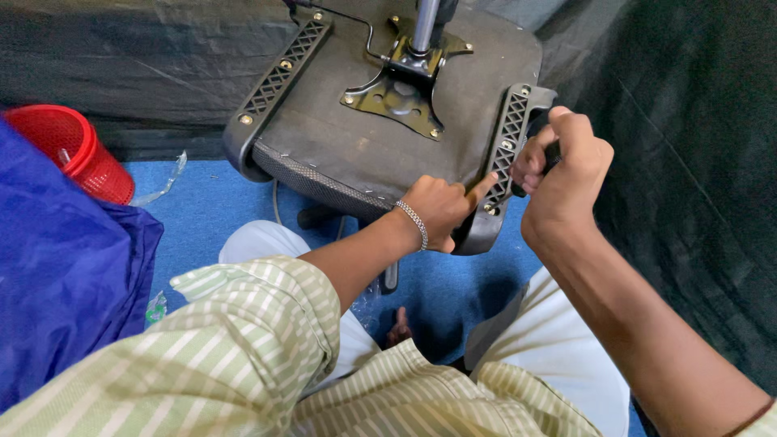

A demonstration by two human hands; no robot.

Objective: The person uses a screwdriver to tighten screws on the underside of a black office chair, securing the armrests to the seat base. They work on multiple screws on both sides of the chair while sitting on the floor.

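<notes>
Black plastic armrest bracket (508,142) on the right edge of the upturned office chair seat (380,137) is what's being fastened, I'd say. Left hand (441,212) is loosely curled, index finger pressed on the bracket's lower end by a bolt. Right hand (566,162) is fisted around a dark tool handle (552,152) against the bracket. Next move probably calls for a steady turn, tool kept square.

Matt wooden seat underside (324,137), glossy metal plate (396,93), black plastic brackets (510,133), red plastic basket (77,150)

Red basket (69,150), blue floor (218,206), possibly grey seat (356,137).
</notes>
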